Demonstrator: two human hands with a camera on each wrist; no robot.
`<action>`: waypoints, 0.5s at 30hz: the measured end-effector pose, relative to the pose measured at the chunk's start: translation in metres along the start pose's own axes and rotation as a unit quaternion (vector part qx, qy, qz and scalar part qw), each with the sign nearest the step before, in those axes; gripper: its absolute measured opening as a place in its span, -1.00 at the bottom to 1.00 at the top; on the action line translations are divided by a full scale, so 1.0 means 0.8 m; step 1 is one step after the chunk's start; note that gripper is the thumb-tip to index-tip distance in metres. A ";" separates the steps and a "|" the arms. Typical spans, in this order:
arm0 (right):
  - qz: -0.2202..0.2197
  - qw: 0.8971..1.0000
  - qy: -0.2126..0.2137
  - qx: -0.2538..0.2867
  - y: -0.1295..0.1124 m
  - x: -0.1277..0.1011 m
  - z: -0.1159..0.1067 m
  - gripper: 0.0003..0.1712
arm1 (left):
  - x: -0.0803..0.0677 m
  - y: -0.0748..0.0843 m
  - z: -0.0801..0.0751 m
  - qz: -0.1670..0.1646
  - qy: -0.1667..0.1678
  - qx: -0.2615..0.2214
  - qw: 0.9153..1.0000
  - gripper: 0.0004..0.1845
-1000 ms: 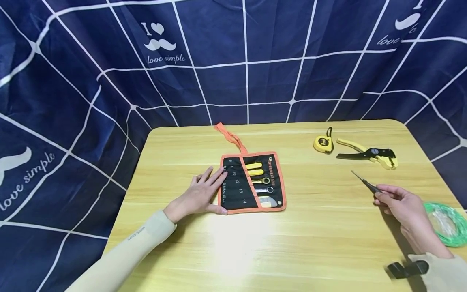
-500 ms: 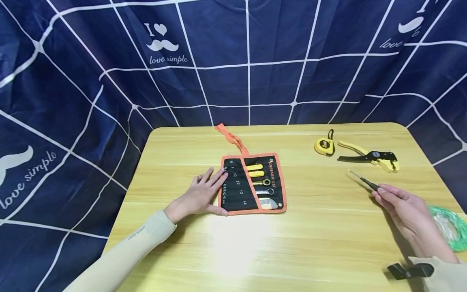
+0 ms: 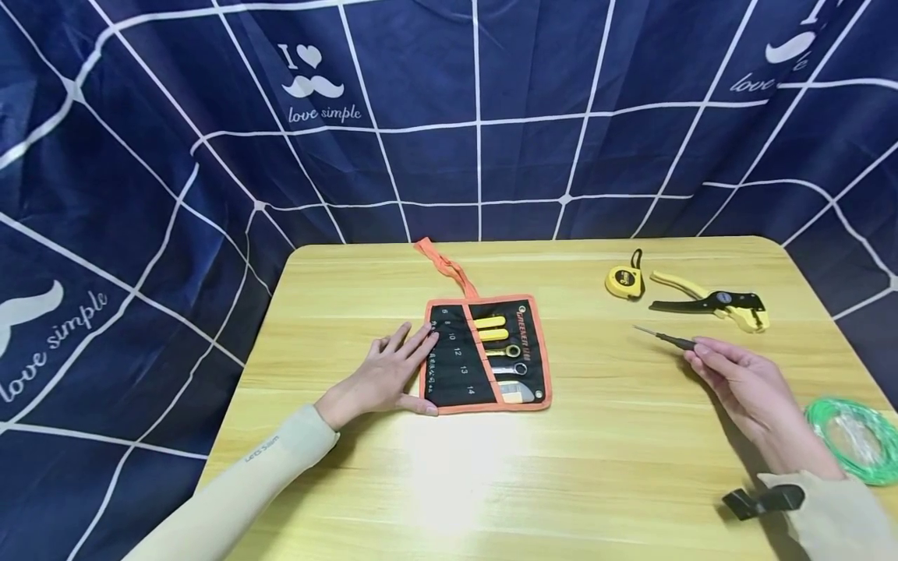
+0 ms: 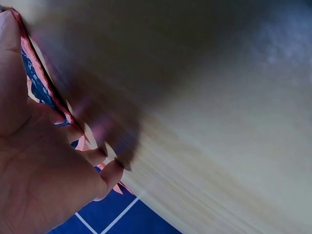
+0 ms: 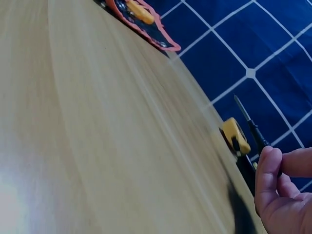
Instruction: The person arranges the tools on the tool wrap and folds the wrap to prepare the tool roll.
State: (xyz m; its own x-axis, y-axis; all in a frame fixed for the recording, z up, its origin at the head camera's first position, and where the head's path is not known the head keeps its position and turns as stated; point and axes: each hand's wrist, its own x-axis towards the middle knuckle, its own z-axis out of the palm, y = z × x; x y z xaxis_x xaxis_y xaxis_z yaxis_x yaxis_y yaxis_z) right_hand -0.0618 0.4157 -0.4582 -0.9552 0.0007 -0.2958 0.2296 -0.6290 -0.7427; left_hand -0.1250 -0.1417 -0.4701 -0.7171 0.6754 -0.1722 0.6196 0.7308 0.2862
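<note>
While the left hand [image 3: 384, 376] lies flat with straight fingers on the tool roll's [image 3: 486, 352] left edge, the right hand [image 3: 738, 379] pinches a thin screwdriver [image 3: 665, 338] above bare table [image 3: 603, 436] between roll and pliers [image 3: 708, 300].

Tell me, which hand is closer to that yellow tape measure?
The right hand. It holds a thin screwdriver just in front of the tape measure, not touching it. The left hand lies far across the table, fingers resting on the tool roll.
</note>
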 end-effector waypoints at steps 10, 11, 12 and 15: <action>-0.004 1.000 -0.022 -0.016 0.008 0.022 0.037 -0.59 | 0.001 -0.003 0.003 0.000 0.000 0.001 1.000 0.37; -0.005 1.000 -0.023 -0.020 0.009 0.025 0.041 -0.59 | 0.001 -0.003 0.003 0.000 -0.001 0.002 1.000 0.37; -0.006 0.999 -0.024 -0.024 0.010 0.027 0.045 -0.60 | 0.001 -0.003 0.003 0.000 -0.001 0.001 1.000 0.37; -0.007 0.999 -0.026 -0.030 0.012 0.033 0.055 -0.61 | 0.001 -0.003 0.003 0.000 -0.002 0.001 1.000 0.37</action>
State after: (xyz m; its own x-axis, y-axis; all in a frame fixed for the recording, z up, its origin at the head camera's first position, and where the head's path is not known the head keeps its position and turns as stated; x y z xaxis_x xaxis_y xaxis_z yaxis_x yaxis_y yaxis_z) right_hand -0.0930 0.3751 -0.4467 -0.9665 -0.0326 -0.2545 0.2255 -0.5810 -0.7820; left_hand -0.1261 -0.1424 -0.4732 -0.7155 0.6763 -0.1753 0.6209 0.7305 0.2842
